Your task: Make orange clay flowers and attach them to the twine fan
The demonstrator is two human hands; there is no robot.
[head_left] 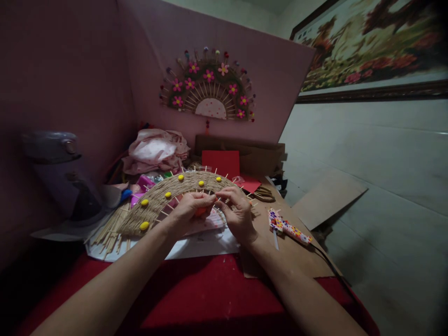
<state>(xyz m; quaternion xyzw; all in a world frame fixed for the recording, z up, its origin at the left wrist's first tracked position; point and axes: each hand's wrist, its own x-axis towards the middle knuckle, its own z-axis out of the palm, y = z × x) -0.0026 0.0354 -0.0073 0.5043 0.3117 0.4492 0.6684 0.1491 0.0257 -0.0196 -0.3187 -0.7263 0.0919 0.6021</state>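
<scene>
Far left, grey appliance (52, 147); tall, so little room for a left elbow swing there. Next to it, loose sticks (108, 233) fan out over the near-left edge of the white sheet (201, 248). A sleeve or wrist catching them would likely scatter them.

Twine arch (156, 199) sits mid-counter, yellow pieces on it, stick ends poking out of both rims. It curves round the far side of my hands; a forearm push could snag those ends or skew it.

Left hand (196, 204): thumb and fingertips pinched together inside the arch. Orange piece (200, 212) shows just below; can't tell if it's gripped. Right hand (236, 212): fingers bent, thumb close to the left fingertips; can't tell what it pinches. A small part could slip, since both hands hide the contact.

Right: glue gun (296, 232) on the cardboard (299, 261), cord (327, 259) off the near-right edge. Tug on that could drag the gun; if hot, burn risk. Open room: near strip of red-covered counter (182, 298).
</scene>
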